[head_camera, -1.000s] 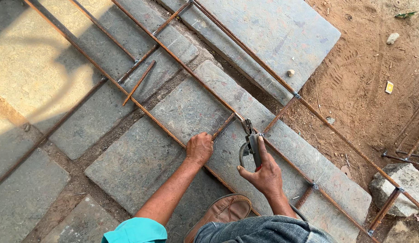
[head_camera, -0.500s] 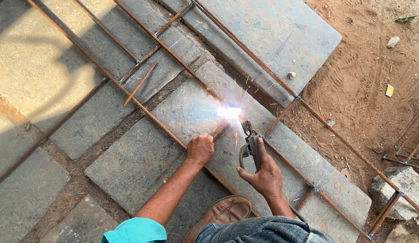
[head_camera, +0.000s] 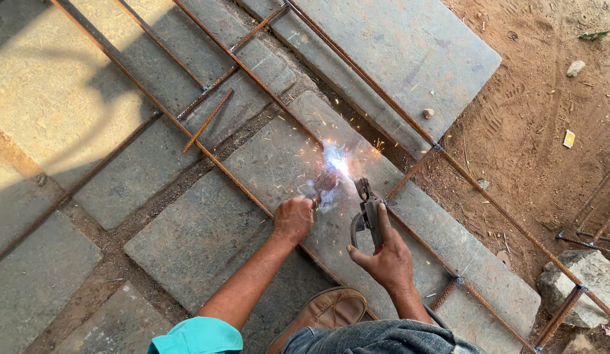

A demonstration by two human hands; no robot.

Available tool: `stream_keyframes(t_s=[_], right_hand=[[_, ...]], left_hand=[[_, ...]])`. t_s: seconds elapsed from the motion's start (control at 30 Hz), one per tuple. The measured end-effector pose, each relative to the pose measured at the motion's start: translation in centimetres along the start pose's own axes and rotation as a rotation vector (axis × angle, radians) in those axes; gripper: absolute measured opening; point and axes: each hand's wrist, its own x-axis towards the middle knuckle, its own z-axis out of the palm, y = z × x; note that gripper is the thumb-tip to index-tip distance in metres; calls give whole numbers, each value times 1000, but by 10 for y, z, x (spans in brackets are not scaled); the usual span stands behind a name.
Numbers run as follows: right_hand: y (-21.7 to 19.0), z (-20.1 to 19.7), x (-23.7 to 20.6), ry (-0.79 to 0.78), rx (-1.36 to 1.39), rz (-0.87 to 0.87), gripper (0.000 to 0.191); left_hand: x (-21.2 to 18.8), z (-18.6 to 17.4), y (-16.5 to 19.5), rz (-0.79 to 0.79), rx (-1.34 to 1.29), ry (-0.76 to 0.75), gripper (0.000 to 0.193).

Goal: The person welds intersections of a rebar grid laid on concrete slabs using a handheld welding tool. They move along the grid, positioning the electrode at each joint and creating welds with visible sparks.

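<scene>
Welding is underway: the right hand (head_camera: 387, 259) grips the electrode holder (head_camera: 369, 213); the left hand (head_camera: 293, 218) clasps the rebar (head_camera: 220, 164); next needs steady contact.

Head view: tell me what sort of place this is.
Most likely an outdoor building site or open-air metalwork yard. Long rusty steel bars lie in a frame across grey stone slabs beside bare dirt, and the right hand holds a welding electrode holder throwing sparks.
</scene>
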Motion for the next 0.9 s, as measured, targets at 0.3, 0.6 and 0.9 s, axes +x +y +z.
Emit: stream_keyframes(t_s=[0.3, 0.6, 0.9], right_hand=[[9, 6, 2, 60, 3, -106, 127], [15, 12, 5, 52, 0, -97, 124], [11, 12, 6, 58, -2, -107, 125]], left_hand=[[-2, -7, 2, 21, -4, 17, 18], [-1, -5, 3, 26, 37, -18, 16], [1, -2, 1, 26, 36, -12, 20]])
